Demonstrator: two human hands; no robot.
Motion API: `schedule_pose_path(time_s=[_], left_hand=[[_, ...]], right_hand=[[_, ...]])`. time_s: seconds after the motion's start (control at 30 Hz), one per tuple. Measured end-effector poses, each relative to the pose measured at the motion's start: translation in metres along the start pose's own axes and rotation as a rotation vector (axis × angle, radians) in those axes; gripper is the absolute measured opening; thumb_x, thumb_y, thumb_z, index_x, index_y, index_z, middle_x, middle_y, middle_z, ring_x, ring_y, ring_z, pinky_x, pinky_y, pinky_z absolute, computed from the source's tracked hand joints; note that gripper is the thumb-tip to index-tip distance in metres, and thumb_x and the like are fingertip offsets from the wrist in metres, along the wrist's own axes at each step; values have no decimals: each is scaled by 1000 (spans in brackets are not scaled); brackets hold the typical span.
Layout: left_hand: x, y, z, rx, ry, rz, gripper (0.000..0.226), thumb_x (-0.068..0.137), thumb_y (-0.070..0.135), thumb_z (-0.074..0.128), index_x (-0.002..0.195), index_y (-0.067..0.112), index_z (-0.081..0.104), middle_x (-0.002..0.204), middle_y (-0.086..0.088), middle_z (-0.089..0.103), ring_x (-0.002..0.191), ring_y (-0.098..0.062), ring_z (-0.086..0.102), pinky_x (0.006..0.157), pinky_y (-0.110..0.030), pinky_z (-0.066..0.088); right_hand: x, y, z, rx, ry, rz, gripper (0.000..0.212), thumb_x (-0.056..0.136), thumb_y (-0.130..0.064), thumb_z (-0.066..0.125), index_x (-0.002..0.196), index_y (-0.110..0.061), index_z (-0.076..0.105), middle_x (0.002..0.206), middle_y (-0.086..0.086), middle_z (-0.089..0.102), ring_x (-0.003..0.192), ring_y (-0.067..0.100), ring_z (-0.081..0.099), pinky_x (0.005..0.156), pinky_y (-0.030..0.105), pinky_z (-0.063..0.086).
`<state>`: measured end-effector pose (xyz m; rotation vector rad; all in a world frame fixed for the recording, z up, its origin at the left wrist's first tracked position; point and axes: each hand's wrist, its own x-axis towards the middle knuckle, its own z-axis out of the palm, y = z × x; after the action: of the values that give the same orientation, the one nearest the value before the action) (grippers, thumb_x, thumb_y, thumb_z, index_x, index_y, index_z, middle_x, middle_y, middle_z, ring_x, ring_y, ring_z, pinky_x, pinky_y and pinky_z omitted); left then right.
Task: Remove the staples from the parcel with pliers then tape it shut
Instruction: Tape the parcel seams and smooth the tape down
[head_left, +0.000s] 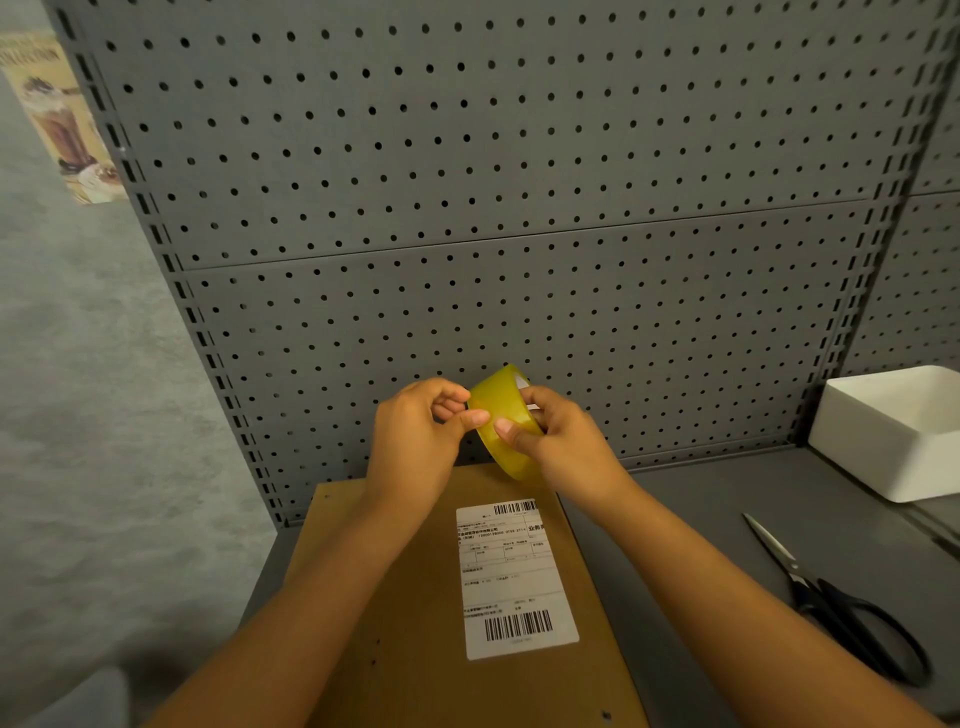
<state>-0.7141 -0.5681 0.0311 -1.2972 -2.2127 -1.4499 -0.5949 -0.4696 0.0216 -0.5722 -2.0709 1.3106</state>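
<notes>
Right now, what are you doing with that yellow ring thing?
A person holds a yellowish roll of clear packing tape in both hands above a flat brown cardboard parcel. The right hand grips the roll while the left hand picks at its edge with the fingers. Black-handled scissors lie on the grey bench beside the parcel.

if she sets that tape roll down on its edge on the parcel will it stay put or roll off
The tape roll is a round ring, so on edge it would probably roll. The parcel top looks flat and smooth, offering little to stop it. Laid flat on its side it should stay; it looks light and stiff.
</notes>
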Motion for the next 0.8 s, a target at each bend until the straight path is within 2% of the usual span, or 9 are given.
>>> schedule_pose_path(time_s=[0.13,0.23,0.4,0.47,0.57,0.63,0.8], left_hand=[[0,2,0,-15,14,-32,17,76,19,77,89,11,71,80,0,66,69,-6,57,64,-3,43],[0,2,-1,-34,4,-55,14,76,18,77,86,13,69,77,3,64,67,-3,55,63,-3,43],[-5,5,1,-4,-15,-25,12,79,20,74,75,17,64,68,10,57,62,-3,50,60,-6,41],[-5,6,3,0,-21,-13,11,80,21,73,82,17,63,74,9,58,65,-3,52,61,-5,41],[-2,3,3,-9,-41,1,25,79,22,74,102,20,65,91,7,59,79,-4,54,66,-7,42],[-1,2,2,4,-47,30,24,78,22,75,101,20,68,93,10,58,84,-4,54,70,-9,42],[-1,4,-1,-18,-26,36,14,76,17,76,86,22,67,86,14,57,81,-4,55,67,-9,41]], right_hand=[[-1,-1,1,1,2,-3,25,91,-27,63,114,-19,58,104,3,67,94,18,64,84,40,54],[-1,-1,1,-4,-7,-8,19,91,-26,62,109,-25,56,103,0,65,94,15,63,81,34,52],[-1,0,0,17,-7,11,31,91,-27,62,119,-16,57,106,6,67,96,21,65,87,44,54],[-1,0,-1,29,-9,17,34,91,-27,63,122,-15,56,107,6,67,98,21,65,87,43,54],[-1,0,-4,37,-17,23,34,91,-26,62,123,-16,56,109,6,66,100,21,64,88,43,54],[-2,0,-4,40,-21,21,30,91,-26,62,120,-18,56,109,5,66,99,20,64,88,43,53],[-2,0,-2,29,-24,5,19,91,-24,63,109,-22,57,105,4,67,96,19,64,83,38,53]])
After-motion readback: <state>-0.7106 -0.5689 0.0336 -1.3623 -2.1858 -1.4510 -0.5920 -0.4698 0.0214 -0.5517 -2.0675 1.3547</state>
